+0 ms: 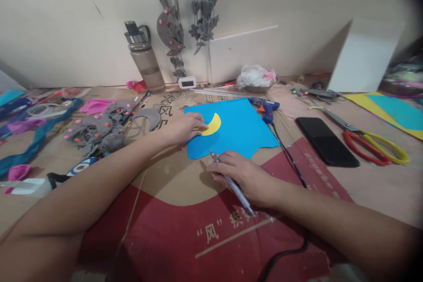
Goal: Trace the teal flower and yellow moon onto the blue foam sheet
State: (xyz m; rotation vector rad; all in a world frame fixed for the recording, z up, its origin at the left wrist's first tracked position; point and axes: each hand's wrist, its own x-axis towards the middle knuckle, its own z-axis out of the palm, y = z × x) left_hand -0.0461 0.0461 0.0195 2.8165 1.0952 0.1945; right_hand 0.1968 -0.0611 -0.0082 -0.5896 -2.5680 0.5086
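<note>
A blue sheet [236, 125] with a cut-out notch along its near edge lies flat on the cardboard. On its left part rests a yellow crescent [214, 125]. My left hand [188, 128] has its fingertips closed at the crescent's left end, hiding that end. Just in front of the sheet's near edge, my right hand [243, 174] grips a clear-barrelled pen [239, 196]. The pen's tip points up and left toward the sheet, and its back end slants down toward me.
Behind the sheet is a blue glue gun [270, 110] with a black cord. A black phone [325, 141] and red-and-yellow scissors [366, 143] lie right. Grey felt pieces [99, 128] pile up left. A water bottle [145, 64] and small clock [187, 82] stand by the wall.
</note>
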